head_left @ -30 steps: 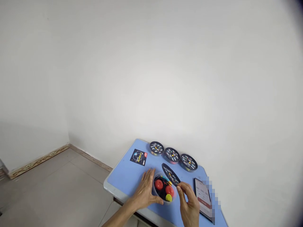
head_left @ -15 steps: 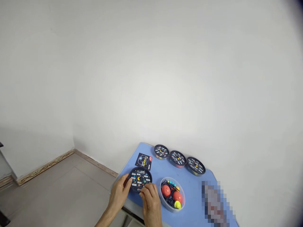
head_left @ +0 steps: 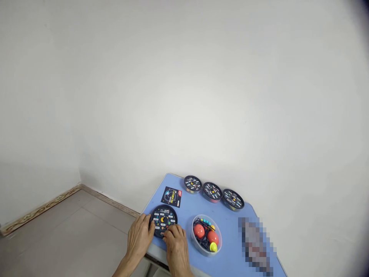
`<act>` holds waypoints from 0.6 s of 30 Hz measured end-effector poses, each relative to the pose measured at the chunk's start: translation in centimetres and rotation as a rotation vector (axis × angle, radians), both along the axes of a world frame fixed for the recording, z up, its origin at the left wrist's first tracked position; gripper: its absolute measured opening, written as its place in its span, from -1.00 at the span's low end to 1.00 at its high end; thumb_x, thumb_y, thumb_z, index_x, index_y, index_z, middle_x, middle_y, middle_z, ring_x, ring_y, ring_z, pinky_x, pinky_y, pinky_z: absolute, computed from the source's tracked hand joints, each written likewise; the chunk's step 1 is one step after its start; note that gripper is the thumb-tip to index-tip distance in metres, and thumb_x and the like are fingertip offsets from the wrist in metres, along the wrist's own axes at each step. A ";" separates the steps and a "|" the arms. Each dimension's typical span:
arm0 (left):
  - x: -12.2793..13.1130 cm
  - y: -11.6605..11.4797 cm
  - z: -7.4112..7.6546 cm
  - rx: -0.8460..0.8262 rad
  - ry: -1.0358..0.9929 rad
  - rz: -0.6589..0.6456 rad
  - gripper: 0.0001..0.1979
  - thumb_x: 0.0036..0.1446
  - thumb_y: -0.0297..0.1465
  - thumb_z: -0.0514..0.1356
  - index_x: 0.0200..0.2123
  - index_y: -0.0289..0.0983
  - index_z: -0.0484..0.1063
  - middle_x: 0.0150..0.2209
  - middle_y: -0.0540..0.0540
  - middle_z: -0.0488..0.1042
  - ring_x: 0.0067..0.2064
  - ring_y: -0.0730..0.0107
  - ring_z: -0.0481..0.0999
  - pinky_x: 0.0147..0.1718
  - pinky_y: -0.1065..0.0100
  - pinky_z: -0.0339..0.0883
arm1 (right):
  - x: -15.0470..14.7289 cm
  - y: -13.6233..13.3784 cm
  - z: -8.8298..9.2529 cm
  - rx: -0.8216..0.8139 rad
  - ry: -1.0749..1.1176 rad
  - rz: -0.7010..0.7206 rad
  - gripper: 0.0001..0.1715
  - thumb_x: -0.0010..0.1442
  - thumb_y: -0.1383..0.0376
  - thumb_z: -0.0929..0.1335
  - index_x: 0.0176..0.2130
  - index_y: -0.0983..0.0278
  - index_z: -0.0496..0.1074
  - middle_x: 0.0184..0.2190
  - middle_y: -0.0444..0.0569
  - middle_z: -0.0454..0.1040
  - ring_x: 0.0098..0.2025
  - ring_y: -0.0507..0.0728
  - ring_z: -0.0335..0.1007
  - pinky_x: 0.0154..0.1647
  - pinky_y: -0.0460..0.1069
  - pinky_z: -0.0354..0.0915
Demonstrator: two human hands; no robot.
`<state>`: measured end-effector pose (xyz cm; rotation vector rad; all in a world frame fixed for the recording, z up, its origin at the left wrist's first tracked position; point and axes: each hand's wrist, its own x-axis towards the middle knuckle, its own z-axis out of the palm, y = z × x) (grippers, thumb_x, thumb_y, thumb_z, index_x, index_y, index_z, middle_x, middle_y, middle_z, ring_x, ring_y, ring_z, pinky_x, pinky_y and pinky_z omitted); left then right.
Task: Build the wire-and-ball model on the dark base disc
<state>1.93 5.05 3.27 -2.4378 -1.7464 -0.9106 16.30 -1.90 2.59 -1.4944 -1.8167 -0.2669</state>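
A round black lid (head_left: 163,227) printed with coloured planets and white labels is low over the near left part of the blue table; I cannot tell whether it lies flat on the top. My left hand (head_left: 140,235) grips its left rim, the thumb on the near left edge. With curled fingers, my right hand (head_left: 176,244) holds the near right rim. Right of that hand stands a clear round tub (head_left: 196,246) with red balls, a yellow piece, small beads and dark parts inside. Behind the lid lies a square black printed card (head_left: 171,197).
Three closed tubs with the same black lids line the table's back edge: a left one (head_left: 193,183), a middle one (head_left: 212,191) and a right one (head_left: 233,199). A pixelated patch (head_left: 255,246) covers something at the right of the blue table (head_left: 230,238). White wall stands behind.
The lid in my hands has come down closer to the table and a little away from the card. Both hands have moved with it. The whole view has shifted slightly.
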 end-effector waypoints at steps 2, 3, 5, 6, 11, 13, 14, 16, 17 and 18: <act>0.0 0.0 0.0 0.013 -0.001 0.006 -0.62 0.28 -0.39 -0.07 -0.18 -0.34 0.55 -0.23 -0.24 0.58 -0.15 0.10 0.57 -0.18 0.20 0.39 | -0.1 0.1 0.1 -0.013 0.005 0.000 -0.68 0.07 0.61 0.37 -0.33 0.20 0.44 -0.31 -0.11 0.54 -0.24 0.18 0.41 -0.29 0.02 0.22; 0.0 0.1 -0.1 0.019 -0.006 0.006 -0.62 0.28 -0.39 -0.07 -0.18 -0.33 0.55 -0.23 -0.24 0.58 -0.16 0.10 0.57 -0.19 0.20 0.39 | -0.1 0.1 0.2 -0.021 0.007 0.001 -0.69 0.06 0.61 0.38 -0.33 0.20 0.43 -0.31 -0.11 0.54 -0.24 0.18 0.41 -0.28 0.03 0.22; 0.0 0.1 -0.1 0.027 -0.027 0.009 -0.64 0.27 -0.38 -0.05 -0.18 -0.32 0.54 -0.23 -0.23 0.58 -0.17 0.11 0.57 -0.20 0.21 0.40 | -0.1 0.1 0.4 -0.032 0.010 0.004 -0.70 0.07 0.60 0.38 -0.34 0.20 0.43 -0.31 -0.11 0.54 -0.23 0.18 0.41 -0.27 0.03 0.22; 0.0 0.1 -0.1 0.029 -0.040 0.014 -0.65 0.27 -0.38 -0.04 -0.17 -0.31 0.54 -0.23 -0.22 0.58 -0.18 0.12 0.57 -0.20 0.22 0.40 | -0.1 0.1 0.5 -0.037 0.011 0.005 -0.70 0.07 0.60 0.38 -0.33 0.20 0.43 -0.30 -0.11 0.54 -0.22 0.18 0.41 -0.27 0.03 0.23; 0.0 0.4 0.1 0.005 -0.098 0.037 -0.68 0.28 -0.33 -0.01 -0.09 -0.28 0.49 -0.20 -0.19 0.57 -0.20 0.17 0.58 -0.23 0.25 0.41 | -0.3 0.0 0.7 -0.055 0.024 0.011 -0.67 0.08 0.61 0.34 -0.31 0.19 0.45 -0.27 -0.08 0.54 -0.20 0.19 0.42 -0.25 0.04 0.24; -0.1 0.5 0.2 -0.005 -0.116 0.034 -0.66 0.29 -0.29 -0.02 -0.08 -0.30 0.48 -0.20 -0.20 0.56 -0.23 0.15 0.58 -0.29 0.24 0.43 | -0.3 0.0 0.7 -0.057 0.025 0.016 -0.67 0.08 0.61 0.33 -0.30 0.19 0.45 -0.26 -0.07 0.54 -0.20 0.20 0.41 -0.24 0.05 0.24; 0.0 0.6 0.3 -0.001 -0.129 0.028 -0.64 0.30 -0.26 -0.03 -0.07 -0.32 0.47 -0.20 -0.21 0.54 -0.23 0.13 0.58 -0.31 0.23 0.44 | -0.3 0.1 0.7 -0.059 0.024 0.017 -0.67 0.09 0.60 0.32 -0.30 0.19 0.45 -0.26 -0.07 0.54 -0.20 0.20 0.41 -0.23 0.05 0.24; 0.0 0.9 0.3 0.030 -0.174 0.000 -0.61 0.31 -0.22 -0.04 -0.03 -0.34 0.44 -0.15 -0.24 0.52 -0.19 0.10 0.58 -0.31 0.20 0.46 | -0.3 0.1 0.6 -0.064 0.021 0.015 -0.67 0.09 0.60 0.31 -0.29 0.19 0.45 -0.26 -0.05 0.54 -0.20 0.21 0.42 -0.23 0.06 0.25; 0.1 1.1 0.2 0.053 -0.206 -0.028 -0.59 0.31 -0.20 -0.03 -0.01 -0.33 0.42 -0.11 -0.26 0.50 -0.14 0.09 0.57 -0.27 0.18 0.47 | -0.3 0.1 0.7 -0.070 0.019 0.012 -0.67 0.09 0.60 0.30 -0.29 0.20 0.45 -0.25 -0.04 0.54 -0.20 0.22 0.42 -0.22 0.07 0.25; 0.1 1.2 0.1 0.079 -0.241 -0.063 -0.59 0.30 -0.18 -0.01 0.02 -0.32 0.40 -0.06 -0.26 0.48 -0.07 0.08 0.55 -0.20 0.16 0.47 | -0.3 0.2 0.7 -0.076 0.017 0.007 -0.66 0.08 0.61 0.29 -0.29 0.20 0.45 -0.25 -0.04 0.54 -0.19 0.22 0.42 -0.22 0.07 0.26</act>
